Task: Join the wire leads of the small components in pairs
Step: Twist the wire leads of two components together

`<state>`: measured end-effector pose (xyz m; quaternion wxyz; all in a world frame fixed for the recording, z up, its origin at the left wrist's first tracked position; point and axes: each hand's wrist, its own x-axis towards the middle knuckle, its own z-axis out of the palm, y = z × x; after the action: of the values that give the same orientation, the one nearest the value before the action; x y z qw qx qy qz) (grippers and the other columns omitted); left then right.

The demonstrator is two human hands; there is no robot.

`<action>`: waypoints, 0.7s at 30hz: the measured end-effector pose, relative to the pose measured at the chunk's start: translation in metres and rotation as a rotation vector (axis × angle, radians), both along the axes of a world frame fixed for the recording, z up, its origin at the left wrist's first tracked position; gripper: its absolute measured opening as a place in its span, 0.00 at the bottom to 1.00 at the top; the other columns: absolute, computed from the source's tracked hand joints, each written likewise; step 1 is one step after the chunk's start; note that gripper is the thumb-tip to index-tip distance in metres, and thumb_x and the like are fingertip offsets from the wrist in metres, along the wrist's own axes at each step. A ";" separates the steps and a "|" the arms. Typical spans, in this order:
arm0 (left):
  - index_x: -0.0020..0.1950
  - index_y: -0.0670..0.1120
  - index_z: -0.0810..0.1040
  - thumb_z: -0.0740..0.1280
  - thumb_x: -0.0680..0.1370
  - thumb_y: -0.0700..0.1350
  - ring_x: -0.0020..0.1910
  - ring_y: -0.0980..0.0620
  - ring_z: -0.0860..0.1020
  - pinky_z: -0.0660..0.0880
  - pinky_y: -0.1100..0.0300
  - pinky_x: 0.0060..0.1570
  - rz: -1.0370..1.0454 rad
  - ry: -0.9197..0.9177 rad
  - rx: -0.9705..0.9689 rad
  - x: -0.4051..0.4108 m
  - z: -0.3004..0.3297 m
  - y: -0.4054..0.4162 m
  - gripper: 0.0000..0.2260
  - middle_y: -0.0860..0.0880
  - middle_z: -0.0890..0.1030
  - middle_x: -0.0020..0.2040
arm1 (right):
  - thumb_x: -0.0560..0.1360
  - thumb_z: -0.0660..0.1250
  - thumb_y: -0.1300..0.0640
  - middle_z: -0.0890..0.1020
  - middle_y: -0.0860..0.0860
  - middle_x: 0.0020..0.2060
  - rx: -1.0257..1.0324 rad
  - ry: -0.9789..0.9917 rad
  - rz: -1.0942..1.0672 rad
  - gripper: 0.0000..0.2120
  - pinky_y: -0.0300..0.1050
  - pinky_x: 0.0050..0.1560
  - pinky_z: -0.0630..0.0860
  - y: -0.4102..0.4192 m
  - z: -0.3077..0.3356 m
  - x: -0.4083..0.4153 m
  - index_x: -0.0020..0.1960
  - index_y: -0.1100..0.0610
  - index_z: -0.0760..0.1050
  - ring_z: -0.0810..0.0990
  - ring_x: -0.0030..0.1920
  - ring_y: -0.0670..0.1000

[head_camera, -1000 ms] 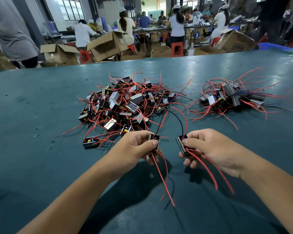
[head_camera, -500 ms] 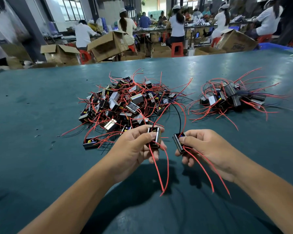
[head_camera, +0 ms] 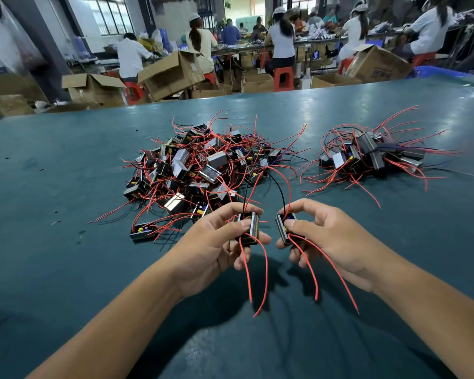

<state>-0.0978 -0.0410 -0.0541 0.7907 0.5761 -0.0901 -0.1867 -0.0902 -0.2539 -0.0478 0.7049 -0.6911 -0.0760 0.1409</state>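
My left hand (head_camera: 216,242) grips a small black component (head_camera: 251,228) with a metal side; its two red leads hang down toward me and a black lead runs up from it. My right hand (head_camera: 326,236) grips a second such component (head_camera: 283,228), also with two red leads hanging and a black lead arching up. The two components sit side by side, a small gap between them, above the teal table (head_camera: 66,214). A large heap of the same components (head_camera: 200,168) lies just beyond my hands.
A smaller heap of components with red leads (head_camera: 367,157) lies at the right of the table. One component (head_camera: 143,232) sits apart at the near left of the big heap. Cardboard boxes (head_camera: 173,72) and seated workers are beyond the far table edge.
Both hands have lifted slightly and drawn the two components closer together. The left component has turned so that its metal side faces me.
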 end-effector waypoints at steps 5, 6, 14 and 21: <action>0.57 0.51 0.82 0.67 0.78 0.43 0.34 0.50 0.81 0.78 0.62 0.32 -0.005 0.037 -0.029 -0.001 -0.001 0.001 0.10 0.37 0.84 0.51 | 0.81 0.63 0.64 0.83 0.64 0.37 -0.006 0.001 0.021 0.05 0.41 0.27 0.76 0.000 -0.001 0.001 0.56 0.60 0.75 0.79 0.28 0.53; 0.57 0.51 0.82 0.68 0.78 0.43 0.37 0.49 0.82 0.79 0.62 0.34 -0.002 0.046 -0.026 -0.001 -0.001 0.001 0.10 0.38 0.84 0.53 | 0.80 0.63 0.63 0.83 0.64 0.37 -0.009 0.001 0.023 0.06 0.42 0.28 0.76 0.001 -0.002 0.001 0.56 0.61 0.75 0.79 0.28 0.54; 0.53 0.54 0.83 0.68 0.76 0.45 0.59 0.45 0.82 0.79 0.57 0.51 0.079 0.018 -0.012 0.000 -0.001 -0.001 0.08 0.39 0.84 0.58 | 0.78 0.66 0.63 0.82 0.58 0.36 -0.118 -0.073 0.112 0.07 0.42 0.27 0.73 0.004 -0.009 -0.002 0.56 0.58 0.75 0.76 0.29 0.52; 0.53 0.49 0.82 0.68 0.76 0.45 0.41 0.53 0.81 0.78 0.64 0.40 0.134 0.063 -0.027 -0.004 0.001 -0.010 0.08 0.41 0.84 0.58 | 0.74 0.72 0.57 0.73 0.56 0.34 -0.132 -0.086 0.066 0.11 0.42 0.26 0.64 0.011 -0.015 -0.003 0.52 0.58 0.74 0.70 0.35 0.55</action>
<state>-0.1014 -0.0505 -0.0532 0.8115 0.5640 -0.0290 -0.1500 -0.0936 -0.2425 -0.0627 0.6489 -0.7385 -0.1194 0.1391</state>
